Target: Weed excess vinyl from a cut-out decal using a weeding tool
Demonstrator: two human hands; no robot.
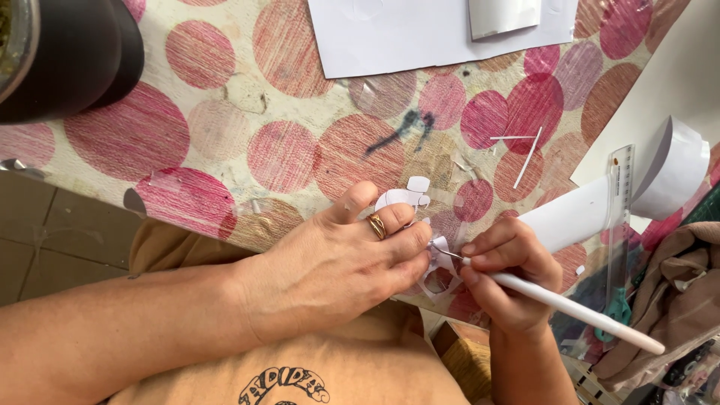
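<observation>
Pink and red circles covered the cloth on the table (225, 97), with scuffs and a dark ink smear near the middle. One left hand (337, 262) lay flat with its fingers pressed together, holding down a small white paper cutout (409, 196) at the near edge of the table; most of the cutout was hidden under the fingers, with only its far lobes and a bit near the fingertips showing. One gold ring (376, 226) sat on a finger of that hand. One right hand (506, 274) pinched a white craft knife (555, 301) like a pen, its thin blade tip touching the paper just beside the left fingertips.

Around them: one large white sheet (420, 34) lay at the far edge, with one smaller folded white piece (504, 16) on top of it. Two thin white paper strips (527, 157) lay on the cloth to the far right of the hands, crossing near one end. One clear plastic ruler (619, 202) stood to the right, partly over a curled roll of white paper (675, 165). One dark round container (67, 56) stood at the far left corner. A heap of beige cloth (675, 300) sat at the near right, just past the knife's back end.
</observation>
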